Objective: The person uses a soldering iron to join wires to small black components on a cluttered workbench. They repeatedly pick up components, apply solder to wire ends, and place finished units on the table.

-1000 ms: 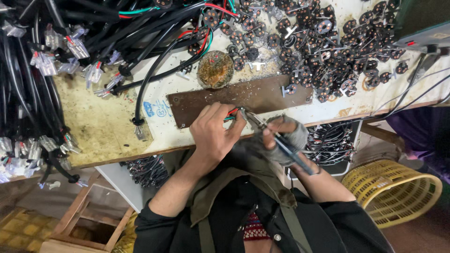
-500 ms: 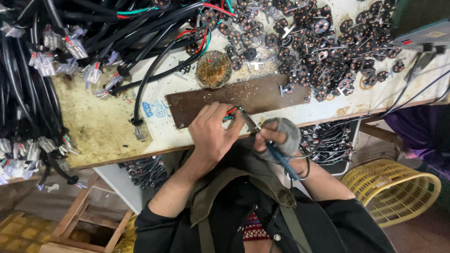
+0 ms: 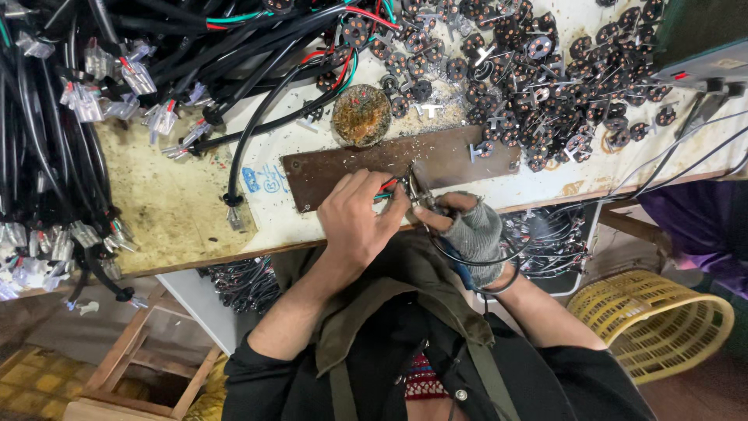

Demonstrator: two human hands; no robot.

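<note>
Since the earlier frames, the right hand [image 3: 474,231] has been drawn in closer to the left hand [image 3: 360,221], and the blue-handled tool [image 3: 460,269] has been turned so that its handle is now tucked under the gloved palm rather than sticking out to the side; the metal tip of the tool is brought right up against the wire ends [image 3: 387,187]. A clenched grip is kept by the right hand, in a grey fingerless glove, around the tool; the left hand is closed in a pinching grip on the red and green wire ends, which are held just above the near edge of the brown metal plate [image 3: 351,168]; both hands are touching or nearly touching at the fingertips. The plate is laid flat on the pale surface [image 3: 545,187], with metal shavings scattered along it; a round rusty tin [image 3: 361,114] is set just behind the plate. A heap of small dark round parts [image 3: 545,70] is spread across the far right of the surface; bundles of black cables [image 3: 117,62] with clear plastic connectors are piled on the left. A yellow woven basket [image 3: 654,323] is seen on the floor at the right, and a wooden stool [image 3: 125,374] at the lower left.
</note>
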